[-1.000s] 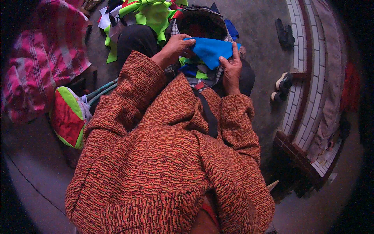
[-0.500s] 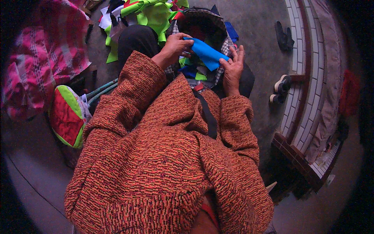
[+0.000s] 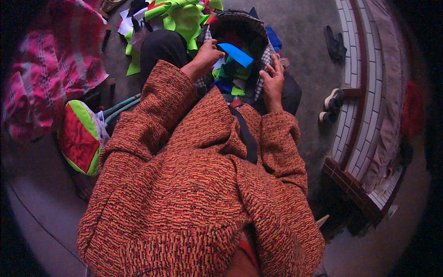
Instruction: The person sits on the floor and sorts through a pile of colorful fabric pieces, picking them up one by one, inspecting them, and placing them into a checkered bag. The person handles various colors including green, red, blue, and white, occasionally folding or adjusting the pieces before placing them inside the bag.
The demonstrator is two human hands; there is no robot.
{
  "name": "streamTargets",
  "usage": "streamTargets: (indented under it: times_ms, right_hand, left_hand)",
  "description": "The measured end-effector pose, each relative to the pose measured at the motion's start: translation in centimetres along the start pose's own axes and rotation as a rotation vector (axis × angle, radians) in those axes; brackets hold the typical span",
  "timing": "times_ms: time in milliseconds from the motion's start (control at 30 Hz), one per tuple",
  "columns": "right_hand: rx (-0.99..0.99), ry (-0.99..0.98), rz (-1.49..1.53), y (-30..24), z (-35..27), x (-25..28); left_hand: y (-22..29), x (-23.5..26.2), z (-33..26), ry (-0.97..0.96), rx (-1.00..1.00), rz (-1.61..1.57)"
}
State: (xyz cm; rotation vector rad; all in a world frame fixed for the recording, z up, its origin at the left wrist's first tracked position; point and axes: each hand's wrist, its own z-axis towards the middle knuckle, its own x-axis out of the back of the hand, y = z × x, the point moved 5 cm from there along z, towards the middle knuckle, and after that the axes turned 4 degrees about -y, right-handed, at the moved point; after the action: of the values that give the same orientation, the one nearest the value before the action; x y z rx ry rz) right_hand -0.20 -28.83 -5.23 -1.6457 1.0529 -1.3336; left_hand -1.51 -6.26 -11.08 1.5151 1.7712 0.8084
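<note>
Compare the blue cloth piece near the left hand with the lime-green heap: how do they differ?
Form: the blue cloth piece shows as one narrow strip, while the lime-green heap is a larger jumble of pieces. Place: the blue cloth piece is by the left hand; the lime-green heap lies on the floor. Both look like fabric.
</note>
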Motion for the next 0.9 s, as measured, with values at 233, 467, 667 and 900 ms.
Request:
streamTargets:
  times_ms: [233,467,667,900]
  right_hand:
    - [0.071,0.017,0.131,-2.5,-1.2,1.3]
    - [0.438,0.056,-1.022,-7.2,-6.6,5.1]
    - [0.311,0.057,-1.104,-5.3,-7.6,5.2]
    - [0.405,0.020,-1.004,-4.0,-6.7,5.9]
  left_hand:
    - [-1.1,1.8,2.7,0.145,-0.177,0.079]
    - [3.2,2.7,-0.5,0.256,-0.439,0.103]
    - [11.4,7.7,-5.5,0.306,-0.708,-0.098]
    - [11.2,20.4,-0.4,0.787,-0.645,0.522]
